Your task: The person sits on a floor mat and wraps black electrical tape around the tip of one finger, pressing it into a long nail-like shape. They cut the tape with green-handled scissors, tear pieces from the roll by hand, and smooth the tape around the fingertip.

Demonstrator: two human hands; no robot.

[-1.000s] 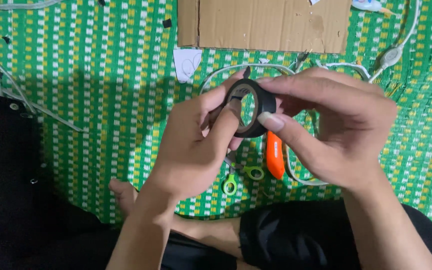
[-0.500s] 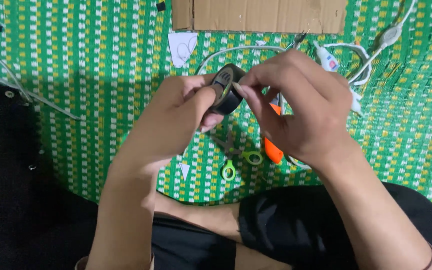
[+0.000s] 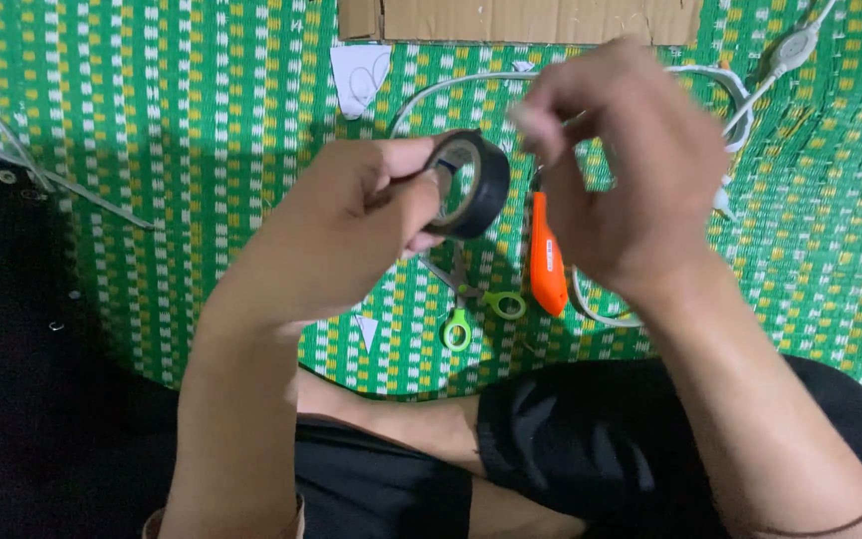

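My left hand [image 3: 341,230] grips a roll of black tape [image 3: 491,190], held upright above the green woven mat [image 3: 202,120] with a thumb on its rim. My right hand [image 3: 621,180] hovers just right of the roll. It is blurred, with its fingertips bunched close to the roll's top edge. Whether they pinch a tape end cannot be made out. Under the hands lie an orange utility knife [image 3: 548,265] and small scissors with green handles [image 3: 481,309].
A white cable [image 3: 431,90] loops across the mat behind the hands, with an inline switch [image 3: 795,45] at the far right. A cardboard sheet [image 3: 531,18] lies at the top edge, with a white paper scrap [image 3: 359,75] below it. My crossed legs in black fill the bottom.
My right hand has let go of the roll's rim and drawn away to the right. The roll stays in my left hand. The view has shifted slightly downward.
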